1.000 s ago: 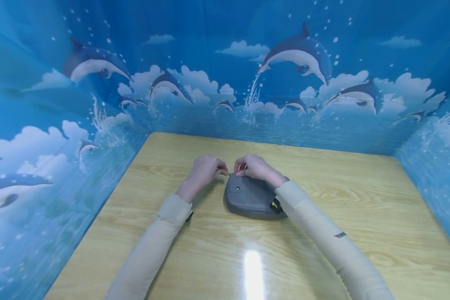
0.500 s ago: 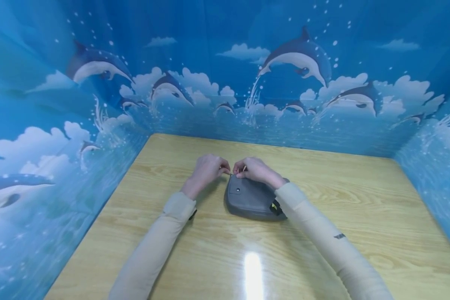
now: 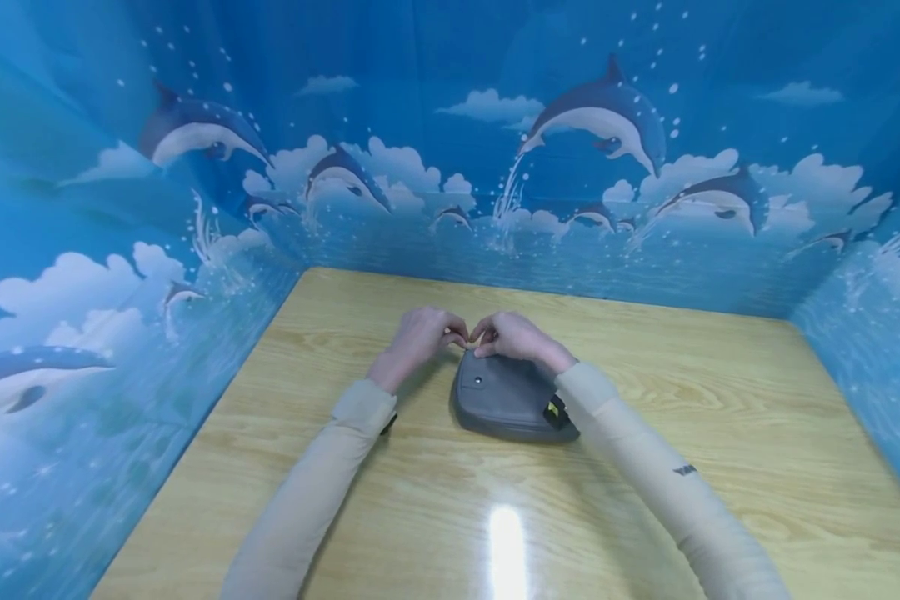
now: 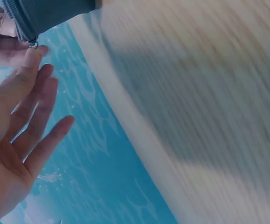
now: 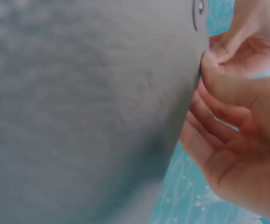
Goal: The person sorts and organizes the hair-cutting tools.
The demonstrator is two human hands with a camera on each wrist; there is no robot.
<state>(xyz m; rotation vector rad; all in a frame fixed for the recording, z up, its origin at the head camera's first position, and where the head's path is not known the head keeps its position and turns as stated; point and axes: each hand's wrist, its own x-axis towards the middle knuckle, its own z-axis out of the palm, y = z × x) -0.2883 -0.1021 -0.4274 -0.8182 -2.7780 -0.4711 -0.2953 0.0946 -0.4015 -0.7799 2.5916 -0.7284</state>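
Observation:
A small grey bag [image 3: 506, 396] with a metal snap [image 3: 477, 380] lies on the table. At its far left corner, my left hand [image 3: 423, 332] pinches the zipper pull [image 4: 33, 45] between thumb and index finger; the other fingers spread out behind. The zipper [image 4: 19, 19] runs along the bag's edge in the left wrist view. My right hand [image 3: 519, 337] grips the bag's top edge beside that corner, thumb [image 5: 218, 79] on the near face and the fingers behind it. Both hands' fingertips nearly meet in the head view. How far the zipper is drawn is hidden.
The wood-grain table [image 3: 375, 517] extends around the bag on every side. A blue curtain [image 3: 450, 242] printed with dolphins hangs along the table's back and sides. A black and yellow item [image 3: 555, 411] shows at the right wrist, against the bag.
My left hand has moved slightly to the right with the zipper pull, narrowing the gap to my right hand. The right hand and the bag stay nearly in place.

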